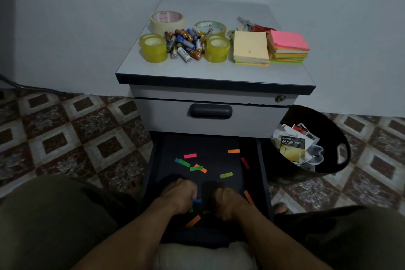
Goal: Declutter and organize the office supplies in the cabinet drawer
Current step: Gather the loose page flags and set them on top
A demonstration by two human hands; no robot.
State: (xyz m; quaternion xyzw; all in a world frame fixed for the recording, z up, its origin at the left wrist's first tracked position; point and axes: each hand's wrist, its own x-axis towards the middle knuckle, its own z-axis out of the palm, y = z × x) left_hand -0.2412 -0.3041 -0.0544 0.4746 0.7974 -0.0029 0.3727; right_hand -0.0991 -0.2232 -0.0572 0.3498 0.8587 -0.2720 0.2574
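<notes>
The lower cabinet drawer [153,160] stands pulled out, dark inside, with several small coloured paper flags [190,156] scattered over its floor. Both my hands are down in its near end. My left hand [180,193] is curled and pinches a small blue flag [196,201] with a bit of green beside it. My right hand [229,201] is curled just to the right; what its fingers hold is hidden. An orange flag [193,220] lies below the hands.
On the cabinet top [197,70] sit tape rolls [153,47], a pile of batteries [186,44], sticky-note stacks [251,47] and scissors [252,24]. The upper drawer [210,112] is shut. A black bin [328,138] with packaging stands at the right. My knees flank the drawer.
</notes>
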